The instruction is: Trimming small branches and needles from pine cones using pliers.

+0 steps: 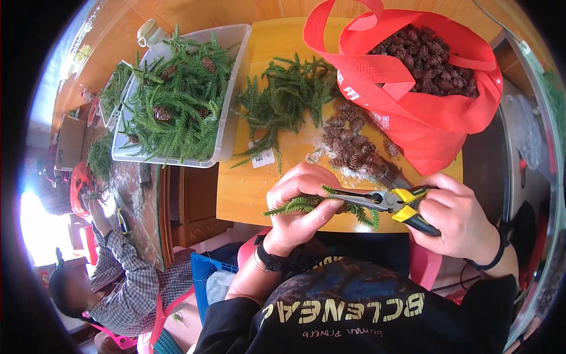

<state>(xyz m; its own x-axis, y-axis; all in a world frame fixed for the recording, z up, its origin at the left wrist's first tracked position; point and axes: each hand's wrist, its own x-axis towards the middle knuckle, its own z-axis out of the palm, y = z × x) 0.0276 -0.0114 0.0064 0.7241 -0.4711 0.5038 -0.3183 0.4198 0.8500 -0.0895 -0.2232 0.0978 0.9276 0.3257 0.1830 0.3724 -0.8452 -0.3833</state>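
Near the front edge of the yellow table (247,194), my left hand (300,206) pinches a green artificial pine sprig (295,205) between thumb and fingers. My right hand (451,215) grips a pair of pliers (407,203) with yellow and black handles. The long metal jaws point left and reach the sprig by my left thumb. Whether the jaws are closed on a stem cannot be made out. Just beyond my hands lie several loose brown pine cones (354,147), with white flakes around them. More green sprigs (286,97) are heaped behind.
A clear plastic bin (233,112) of sprigs and cones stands at the back left. A red bag (407,127) full of cones fills the back right. A white tag (263,157) lies between. At far left another person (127,289) sits by a second table. A blue crate (203,277) stands below.
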